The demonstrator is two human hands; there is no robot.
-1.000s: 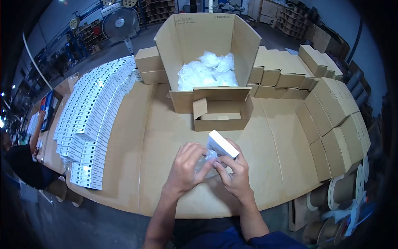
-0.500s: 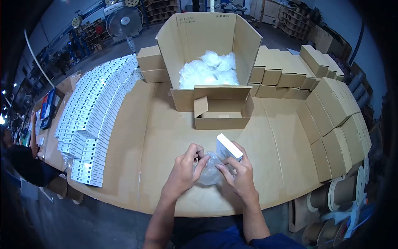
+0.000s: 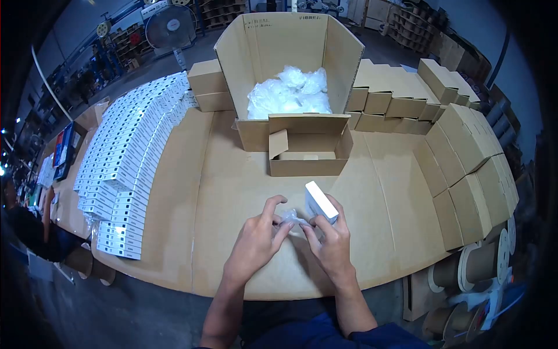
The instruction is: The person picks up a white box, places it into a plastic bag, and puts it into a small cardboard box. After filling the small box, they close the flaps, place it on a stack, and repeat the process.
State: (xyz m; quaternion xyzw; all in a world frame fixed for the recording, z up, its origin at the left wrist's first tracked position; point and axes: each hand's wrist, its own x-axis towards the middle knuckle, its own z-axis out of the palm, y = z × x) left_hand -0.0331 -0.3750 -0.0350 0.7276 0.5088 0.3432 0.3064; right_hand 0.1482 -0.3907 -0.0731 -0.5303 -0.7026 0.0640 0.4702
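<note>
My left hand pinches one side of a crumpled clear plastic bag, its index finger raised and bent. On the other side, my right hand holds a small white box upright and tilted, while its thumb and a finger touch the bag's edge. An open brown carton lies just beyond my hands, with one flap folded inward. Behind it stands a large open cardboard box that holds a heap of clear plastic bags.
Stacked white boxes fill the left side of the cardboard-covered table. Brown cartons line the right and back right, and two more stand at the back left. Another person is at the far left, and spools stand below the right edge.
The plastic bag, spread out between my hands before, is now gathered smaller between my fingers. My left index finger has lifted from the thumb. The view has shifted slightly.
</note>
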